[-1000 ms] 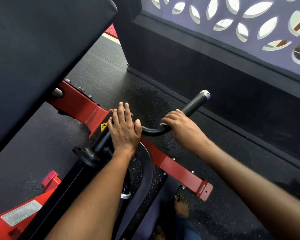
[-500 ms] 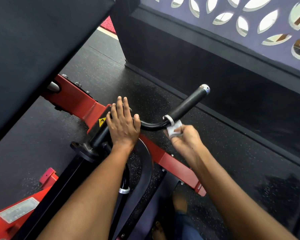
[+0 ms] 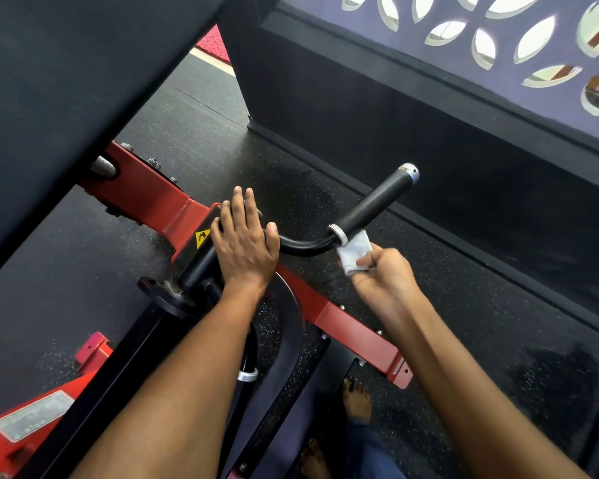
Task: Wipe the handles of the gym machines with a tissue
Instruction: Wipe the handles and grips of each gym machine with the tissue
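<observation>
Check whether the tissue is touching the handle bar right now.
Touching. In the head view the white tissue, pinched in the right hand, presses against the underside of the black handle bar just below its silver ring, with no gap visible.

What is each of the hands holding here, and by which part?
The right hand pinches a folded white tissue by its lower edge. The left hand holds nothing; it rests flat on the black bent metal handle bar.

Yellow warning triangle sticker on the red frame; grey plate text unreadable
</observation>
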Available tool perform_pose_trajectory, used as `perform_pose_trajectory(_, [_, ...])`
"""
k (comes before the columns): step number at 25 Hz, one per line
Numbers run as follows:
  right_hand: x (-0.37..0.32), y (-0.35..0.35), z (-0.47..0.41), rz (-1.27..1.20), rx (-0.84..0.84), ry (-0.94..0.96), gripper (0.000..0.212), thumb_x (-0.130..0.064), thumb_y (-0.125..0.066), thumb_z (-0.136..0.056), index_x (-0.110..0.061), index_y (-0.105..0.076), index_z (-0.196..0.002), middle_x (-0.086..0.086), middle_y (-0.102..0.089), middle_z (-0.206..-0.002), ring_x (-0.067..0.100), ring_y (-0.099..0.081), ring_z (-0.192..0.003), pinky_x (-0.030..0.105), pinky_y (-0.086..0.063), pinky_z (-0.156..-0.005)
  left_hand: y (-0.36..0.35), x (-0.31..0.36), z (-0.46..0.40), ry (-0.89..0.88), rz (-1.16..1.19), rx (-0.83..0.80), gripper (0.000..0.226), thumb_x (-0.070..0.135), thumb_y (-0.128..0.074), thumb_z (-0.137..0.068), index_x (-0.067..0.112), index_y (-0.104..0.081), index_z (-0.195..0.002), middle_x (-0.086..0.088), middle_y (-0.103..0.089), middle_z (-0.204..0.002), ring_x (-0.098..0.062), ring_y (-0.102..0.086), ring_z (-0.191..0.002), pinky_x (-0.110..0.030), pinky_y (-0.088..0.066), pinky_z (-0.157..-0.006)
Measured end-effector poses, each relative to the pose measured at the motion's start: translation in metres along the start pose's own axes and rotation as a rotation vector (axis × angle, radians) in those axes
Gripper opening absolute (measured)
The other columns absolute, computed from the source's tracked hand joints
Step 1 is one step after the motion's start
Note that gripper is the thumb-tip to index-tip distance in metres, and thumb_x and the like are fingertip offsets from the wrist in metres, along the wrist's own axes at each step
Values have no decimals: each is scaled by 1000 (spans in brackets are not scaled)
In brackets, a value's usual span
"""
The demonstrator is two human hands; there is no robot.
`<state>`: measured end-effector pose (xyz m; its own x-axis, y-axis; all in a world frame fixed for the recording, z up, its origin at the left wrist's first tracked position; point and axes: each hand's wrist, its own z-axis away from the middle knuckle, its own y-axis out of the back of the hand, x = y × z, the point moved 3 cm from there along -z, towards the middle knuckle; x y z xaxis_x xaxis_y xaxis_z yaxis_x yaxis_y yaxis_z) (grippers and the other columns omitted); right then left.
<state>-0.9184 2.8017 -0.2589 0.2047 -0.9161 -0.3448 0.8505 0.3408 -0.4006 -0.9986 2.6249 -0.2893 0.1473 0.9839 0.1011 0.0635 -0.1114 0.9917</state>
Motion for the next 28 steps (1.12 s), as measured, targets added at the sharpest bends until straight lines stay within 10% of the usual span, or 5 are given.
perform_pose_trajectory(5, [-51, -22, -46, -57, 72, 85, 61, 18, -20, -61, 7, -47, -114, 20, -59, -97, 23, -65, -82, 30, -54, -52, 0, 0, 0, -5, 2, -1, 66, 39, -24, -93, 3, -35, -147, -18, -40, -150, -39, -47, -128, -52, -40, -99])
perform_pose_trajectory(15, [-66, -30, -47, 180, 233, 247, 26, 6, -27, -88, -6, -51, -87, 7, -51, -86, 13, -50, -66, 19, -40, -49, 1, 0, 0, -4, -9, 4, 65, 39, -25, -93, 3, -37, -147, -17, -41, -149, -38, -48, -127, -51, -40, -98])
perform_pose_trajectory(19, [-18, -35, -26, 897, 215, 717, 55, 7, -26, -94, -15, -36, -143, 6, -34, -147, 16, -37, -131, 0, -19, -91, 0, -1, 0, -3, -32, 1, 65, 38, -25, -93, 3, -36, -147, -17, -40, -149, -37, -48, -127, -51, -41, -97])
perform_pose_trajectory(23, [-62, -38, -53, 1303, 245, 872, 64, 17, -29, -87, -2, -18, -148, 12, -1, -158, 25, -3, -145, 29, -14, -117, 1, 0, 0, -6, -28, 2, 65, 38, -25, -93, 2, -37, -147, -17, -41, -149, -38, -48, -127, -51, -41, -97])
perform_pose_trajectory(28, [-6, 23, -15, 1973, -572, 1408, 66, 13, -18, -82, -3, -27, -146, 14, -16, -155, 27, -7, -145, 34, -6, -119, 1, 0, -1, -10, -26, 4, 65, 37, -25, -93, 2, -37, -146, -18, -41, -149, -38, -48, -126, -51, -42, -97])
